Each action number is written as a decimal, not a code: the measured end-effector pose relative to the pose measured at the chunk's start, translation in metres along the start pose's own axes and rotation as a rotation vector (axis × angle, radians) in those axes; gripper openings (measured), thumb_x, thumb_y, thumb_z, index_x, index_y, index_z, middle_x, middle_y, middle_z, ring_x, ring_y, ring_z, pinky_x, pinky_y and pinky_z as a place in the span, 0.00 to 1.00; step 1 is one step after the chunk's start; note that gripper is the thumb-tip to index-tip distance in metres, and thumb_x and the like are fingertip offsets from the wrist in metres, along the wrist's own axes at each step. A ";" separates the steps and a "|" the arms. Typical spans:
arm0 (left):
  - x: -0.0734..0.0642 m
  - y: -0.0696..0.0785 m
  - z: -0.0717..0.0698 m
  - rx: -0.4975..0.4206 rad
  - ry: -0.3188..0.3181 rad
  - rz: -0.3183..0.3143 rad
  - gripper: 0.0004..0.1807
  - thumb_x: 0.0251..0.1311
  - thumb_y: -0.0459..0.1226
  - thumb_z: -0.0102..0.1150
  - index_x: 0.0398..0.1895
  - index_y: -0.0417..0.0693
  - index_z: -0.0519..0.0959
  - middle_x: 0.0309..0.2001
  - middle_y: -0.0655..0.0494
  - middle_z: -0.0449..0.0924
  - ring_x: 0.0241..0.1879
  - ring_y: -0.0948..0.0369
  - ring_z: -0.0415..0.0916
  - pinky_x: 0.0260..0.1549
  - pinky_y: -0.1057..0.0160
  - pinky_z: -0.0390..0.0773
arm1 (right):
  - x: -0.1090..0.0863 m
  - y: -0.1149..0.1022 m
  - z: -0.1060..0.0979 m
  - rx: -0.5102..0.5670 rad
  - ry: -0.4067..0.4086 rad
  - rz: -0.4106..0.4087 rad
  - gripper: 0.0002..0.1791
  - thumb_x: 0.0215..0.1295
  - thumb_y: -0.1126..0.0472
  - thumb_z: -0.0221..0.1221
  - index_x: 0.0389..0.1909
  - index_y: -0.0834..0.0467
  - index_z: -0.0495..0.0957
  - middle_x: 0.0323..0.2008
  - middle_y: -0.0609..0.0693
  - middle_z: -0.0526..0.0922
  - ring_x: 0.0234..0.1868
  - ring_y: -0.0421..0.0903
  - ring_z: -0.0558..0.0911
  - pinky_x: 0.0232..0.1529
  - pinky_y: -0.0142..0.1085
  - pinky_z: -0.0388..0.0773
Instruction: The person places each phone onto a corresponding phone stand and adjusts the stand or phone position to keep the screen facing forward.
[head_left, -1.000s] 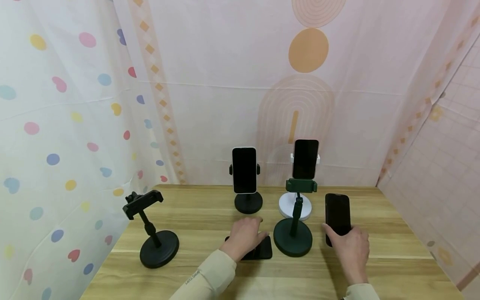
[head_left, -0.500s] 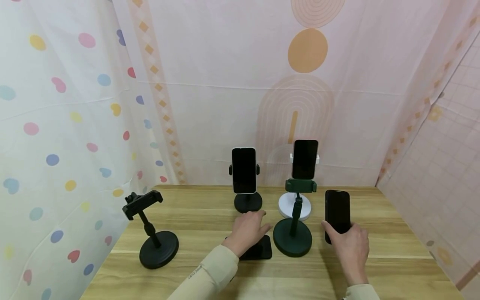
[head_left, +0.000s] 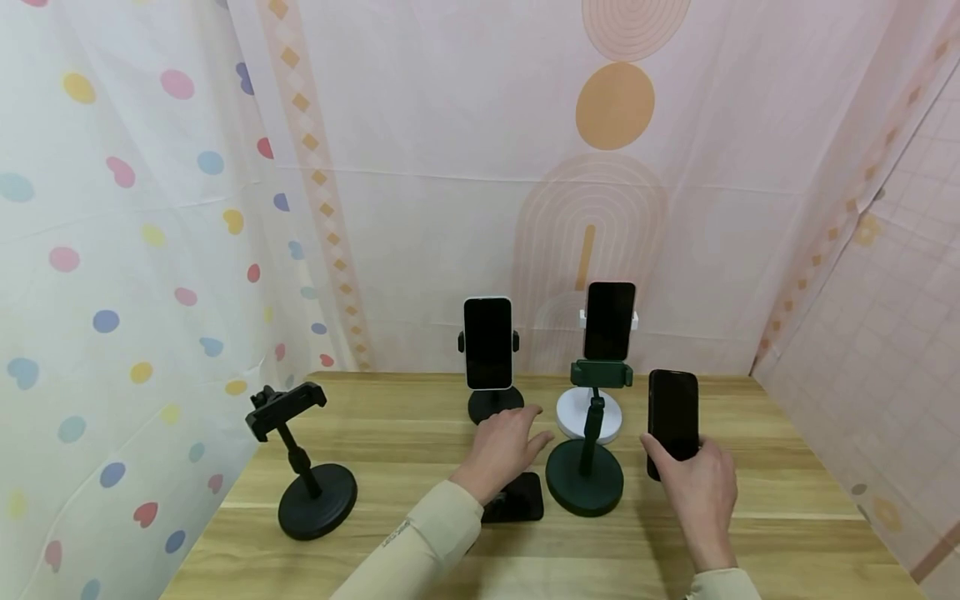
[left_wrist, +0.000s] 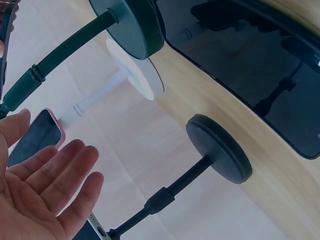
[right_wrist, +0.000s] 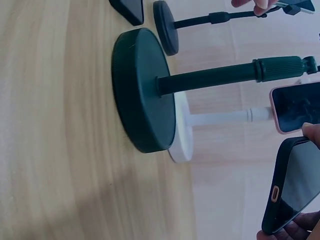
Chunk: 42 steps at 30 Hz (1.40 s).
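My right hand [head_left: 703,496] grips a black smartphone [head_left: 672,410] by its lower part, thumb on one edge, fingers on the other. In the right wrist view the phone [right_wrist: 295,185] is raised off the tabletop. To its left stands a dark green phone stand [head_left: 585,477], its clamp holding nothing. My left hand [head_left: 498,454], fingers loosely extended and holding nothing, hovers left of that stand; its open palm [left_wrist: 35,205] shows in the left wrist view. Below it a second black smartphone [head_left: 521,498] lies flat on the table, partly hidden by my wrist.
At the back, a black stand [head_left: 496,406] bears a white-edged phone [head_left: 488,343], and a white stand [head_left: 576,408] bears another phone [head_left: 610,321]. A black stand [head_left: 318,502] with a bare clamp stands at the left. Curtains border the wooden table [head_left: 390,433].
My left hand has risen off the area of the lying phone and shifted right, towards the green stand. My right hand has tilted or lifted its phone slightly, so its top sits higher.
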<state>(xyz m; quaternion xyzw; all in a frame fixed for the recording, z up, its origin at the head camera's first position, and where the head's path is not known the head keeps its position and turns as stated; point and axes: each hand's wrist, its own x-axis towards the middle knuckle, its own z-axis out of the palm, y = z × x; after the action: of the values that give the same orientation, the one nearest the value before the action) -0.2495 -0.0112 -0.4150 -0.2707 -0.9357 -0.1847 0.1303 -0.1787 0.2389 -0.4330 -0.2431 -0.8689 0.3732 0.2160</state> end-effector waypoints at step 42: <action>0.043 0.024 -0.015 0.002 0.474 0.368 0.21 0.60 0.38 0.70 0.55 0.45 0.78 0.48 0.53 0.83 0.35 0.62 0.83 0.30 0.65 0.81 | -0.012 -0.062 -0.013 0.103 0.080 -0.190 0.47 0.53 0.32 0.67 0.54 0.72 0.75 0.43 0.65 0.75 0.46 0.59 0.70 0.35 0.53 0.67</action>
<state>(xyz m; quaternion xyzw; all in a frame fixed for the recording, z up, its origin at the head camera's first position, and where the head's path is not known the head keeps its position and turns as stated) -0.2696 0.0208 -0.3800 -0.3850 -0.8147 -0.2149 0.3766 -0.1782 0.2015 -0.3807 -0.1629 -0.8583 0.3853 0.2973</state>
